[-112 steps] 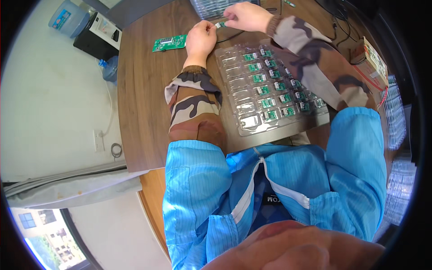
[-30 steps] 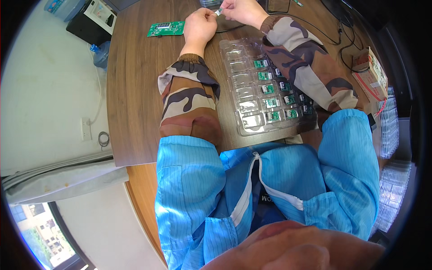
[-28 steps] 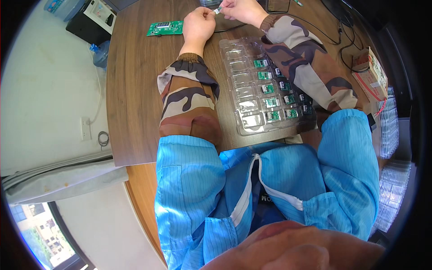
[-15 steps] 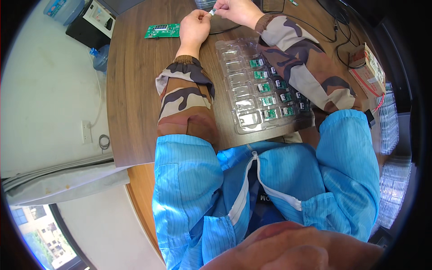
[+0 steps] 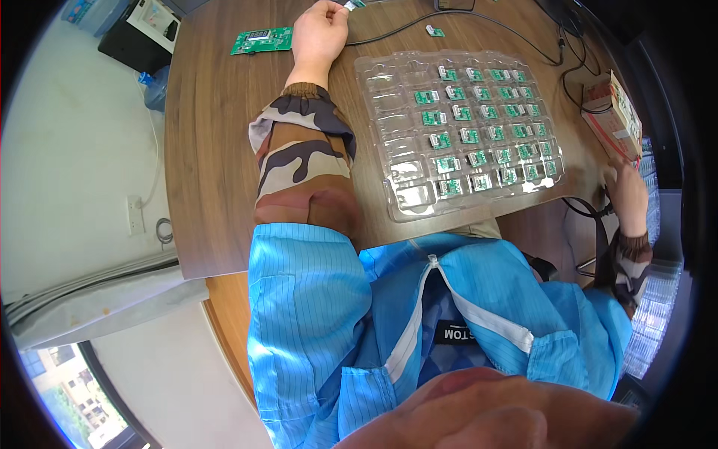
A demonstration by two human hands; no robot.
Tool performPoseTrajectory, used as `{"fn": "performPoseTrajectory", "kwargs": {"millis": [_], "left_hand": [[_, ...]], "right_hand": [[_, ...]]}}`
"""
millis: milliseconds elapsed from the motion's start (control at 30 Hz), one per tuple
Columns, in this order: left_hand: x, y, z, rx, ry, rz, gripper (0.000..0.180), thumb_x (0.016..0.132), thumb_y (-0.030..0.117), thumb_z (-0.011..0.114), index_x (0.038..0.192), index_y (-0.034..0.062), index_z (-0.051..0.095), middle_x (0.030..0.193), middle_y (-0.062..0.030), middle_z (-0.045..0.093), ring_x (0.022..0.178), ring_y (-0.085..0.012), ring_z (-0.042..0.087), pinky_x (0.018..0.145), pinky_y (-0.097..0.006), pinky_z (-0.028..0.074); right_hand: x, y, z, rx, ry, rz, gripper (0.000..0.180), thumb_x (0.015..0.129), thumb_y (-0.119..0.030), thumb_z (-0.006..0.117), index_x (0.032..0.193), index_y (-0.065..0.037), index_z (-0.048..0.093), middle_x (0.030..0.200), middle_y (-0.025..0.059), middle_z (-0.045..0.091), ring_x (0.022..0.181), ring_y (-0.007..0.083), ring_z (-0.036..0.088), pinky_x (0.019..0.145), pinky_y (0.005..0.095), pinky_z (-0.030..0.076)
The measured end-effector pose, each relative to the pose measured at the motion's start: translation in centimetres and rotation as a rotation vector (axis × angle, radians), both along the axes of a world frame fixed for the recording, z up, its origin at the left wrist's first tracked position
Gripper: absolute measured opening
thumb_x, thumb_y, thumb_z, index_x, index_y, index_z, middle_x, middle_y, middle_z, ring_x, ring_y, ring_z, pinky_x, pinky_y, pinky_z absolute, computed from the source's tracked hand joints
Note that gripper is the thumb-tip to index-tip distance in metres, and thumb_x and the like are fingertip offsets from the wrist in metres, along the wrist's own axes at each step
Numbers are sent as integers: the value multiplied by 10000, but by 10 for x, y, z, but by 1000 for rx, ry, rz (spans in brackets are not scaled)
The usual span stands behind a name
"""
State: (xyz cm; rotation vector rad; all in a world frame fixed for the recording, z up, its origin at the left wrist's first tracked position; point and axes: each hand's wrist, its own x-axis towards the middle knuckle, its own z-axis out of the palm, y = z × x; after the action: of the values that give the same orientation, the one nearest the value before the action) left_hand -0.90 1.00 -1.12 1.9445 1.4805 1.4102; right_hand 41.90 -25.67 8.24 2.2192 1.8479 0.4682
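Tiny green module (image 5: 351, 4) pinched light and stiff in left hand (image 5: 318, 34) at 12 o'clock, looking fragile, needing edge grips; right hand (image 5: 627, 196) at 3 o'clock, grip unclear.

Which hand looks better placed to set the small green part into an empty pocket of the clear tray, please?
Left. The left hand already pinches the small green part beside the tray; the right hand is off past its far edge.
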Motion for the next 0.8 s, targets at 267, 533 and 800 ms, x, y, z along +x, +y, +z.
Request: {"fn": "performPoseTrajectory", "kwargs": {"millis": [267,533,800], "left_hand": [[-4,-3,0,33,29,3,181,749,199,598,822,34,608,647,-41,594,588,-115,545,589,-246,441],[-2,-2,2,15,-17,2,156,725,202,597,766,51,606,700,-88,604,651,-221,580,613,-314,454],[-2,-9,4,27,-13,-36,148,743,186,585,774,42,600,660,-96,596,611,-207,577,593,-307,449]], "right_hand": [[34,-19,-42,-84,-51,-161,263,717,-49,527,977,-32,490,1019,148,497,811,311,567,658,376,472],[47,-23,-58,-57,-73,3,184,745,-3,449,926,24,468,968,182,495,783,333,555,656,381,459],[42,-24,-61,45,-45,-1,215,720,14,432,933,31,457,959,171,504,796,319,540,687,379,439]]}}
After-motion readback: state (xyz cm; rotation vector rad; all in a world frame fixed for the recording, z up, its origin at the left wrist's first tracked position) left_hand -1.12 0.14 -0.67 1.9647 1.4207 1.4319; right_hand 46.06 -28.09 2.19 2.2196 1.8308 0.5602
